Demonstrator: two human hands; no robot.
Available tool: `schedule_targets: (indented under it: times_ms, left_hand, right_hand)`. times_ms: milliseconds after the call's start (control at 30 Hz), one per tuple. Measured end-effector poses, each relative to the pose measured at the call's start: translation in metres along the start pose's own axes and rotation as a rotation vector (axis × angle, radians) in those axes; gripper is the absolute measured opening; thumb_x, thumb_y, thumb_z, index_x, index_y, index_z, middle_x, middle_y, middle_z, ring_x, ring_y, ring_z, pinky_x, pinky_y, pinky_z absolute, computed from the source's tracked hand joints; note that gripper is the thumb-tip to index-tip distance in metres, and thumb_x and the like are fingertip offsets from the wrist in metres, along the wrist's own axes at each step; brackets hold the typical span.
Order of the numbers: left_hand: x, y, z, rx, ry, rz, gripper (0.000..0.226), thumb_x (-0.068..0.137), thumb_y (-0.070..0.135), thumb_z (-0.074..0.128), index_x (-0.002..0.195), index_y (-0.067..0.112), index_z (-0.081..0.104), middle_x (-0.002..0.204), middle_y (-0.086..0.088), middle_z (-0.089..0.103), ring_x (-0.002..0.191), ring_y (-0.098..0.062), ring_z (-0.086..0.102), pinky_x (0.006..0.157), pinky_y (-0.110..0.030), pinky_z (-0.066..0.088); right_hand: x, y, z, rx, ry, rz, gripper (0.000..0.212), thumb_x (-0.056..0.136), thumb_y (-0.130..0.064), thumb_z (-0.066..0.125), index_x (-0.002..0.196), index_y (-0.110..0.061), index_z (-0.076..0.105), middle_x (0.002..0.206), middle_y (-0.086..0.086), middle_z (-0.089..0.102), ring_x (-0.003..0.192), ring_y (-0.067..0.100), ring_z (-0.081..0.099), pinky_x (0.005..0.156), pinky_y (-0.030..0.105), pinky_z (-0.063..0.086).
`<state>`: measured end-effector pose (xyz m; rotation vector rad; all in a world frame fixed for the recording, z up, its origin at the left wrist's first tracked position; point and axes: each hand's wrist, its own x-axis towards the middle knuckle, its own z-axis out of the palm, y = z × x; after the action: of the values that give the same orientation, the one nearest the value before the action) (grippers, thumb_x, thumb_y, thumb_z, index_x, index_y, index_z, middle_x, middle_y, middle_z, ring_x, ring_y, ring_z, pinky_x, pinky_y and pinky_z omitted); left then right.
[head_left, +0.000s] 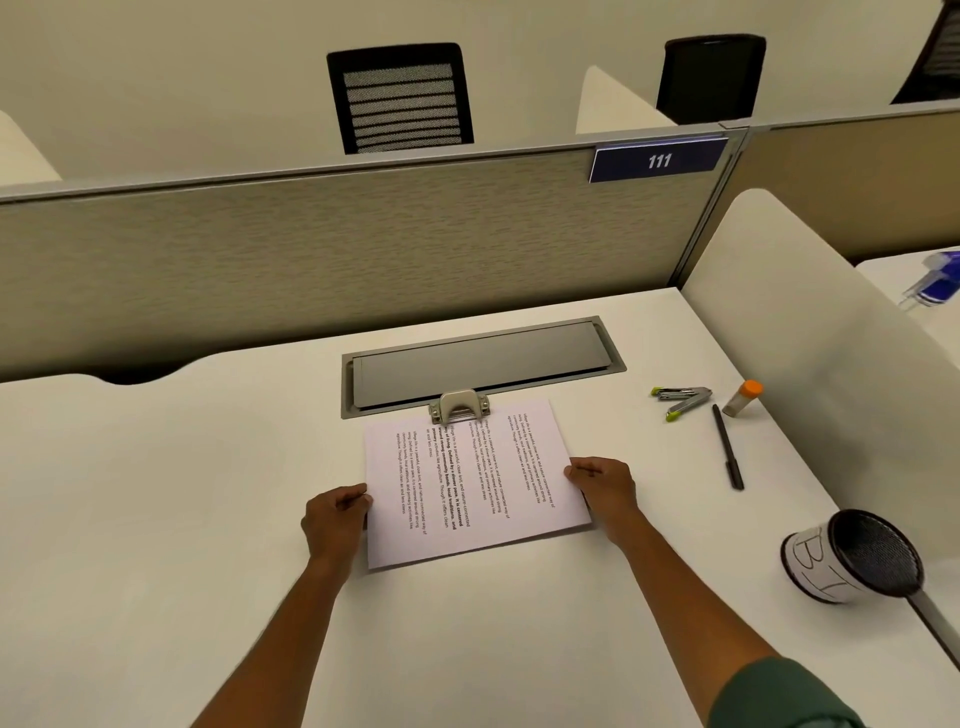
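Note:
A printed sheet of paper (475, 488) lies on the white desk (182, 493), its far edge pushed into a small beige hole punch (460, 406). My left hand (335, 522) grips the sheet's left edge with curled fingers. My right hand (605, 486) grips the right edge the same way. The text on the sheet runs sideways to me.
A grey cable-tray lid (480, 364) is set into the desk behind the punch. To the right lie a stapler (681, 400), an orange-capped glue stick (743, 397), a black pen (727, 448) and a tipped black mesh cup (852, 556). Partition walls (337, 249) close the back and right.

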<state>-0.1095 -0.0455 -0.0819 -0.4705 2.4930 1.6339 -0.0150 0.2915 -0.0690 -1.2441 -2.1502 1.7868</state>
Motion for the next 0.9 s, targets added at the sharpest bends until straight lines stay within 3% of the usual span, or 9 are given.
schedule_targets:
  times_ms: [400, 900]
  left_hand:
    - [0.0026, 0.0002, -0.0001, 0.010, -0.005, 0.002, 0.021, 0.085, 0.005, 0.070, 0.106, 0.003, 0.072, 0.102, -0.013, 0.071, 0.087, -0.031, 0.067, 0.077, -0.039, 0.059]
    - [0.0016, 0.0001, -0.0005, 0.053, -0.002, 0.027, 0.020, 0.085, 0.006, 0.070, 0.104, 0.004, 0.073, 0.101, -0.012, 0.072, 0.083, -0.030, 0.067, 0.080, -0.044, 0.059]
  right_hand:
    - [-0.0056, -0.0048, 0.0020, -0.039, 0.032, -0.014, 0.022, 0.086, -0.012, 0.069, 0.107, -0.008, 0.072, 0.102, 0.003, 0.071, 0.090, 0.017, 0.063, 0.083, 0.024, 0.048]
    - [-0.0072, -0.0045, 0.0016, -0.076, 0.038, -0.022, 0.022, 0.085, -0.014, 0.069, 0.107, -0.011, 0.072, 0.103, 0.003, 0.072, 0.089, 0.015, 0.063, 0.085, 0.025, 0.048]
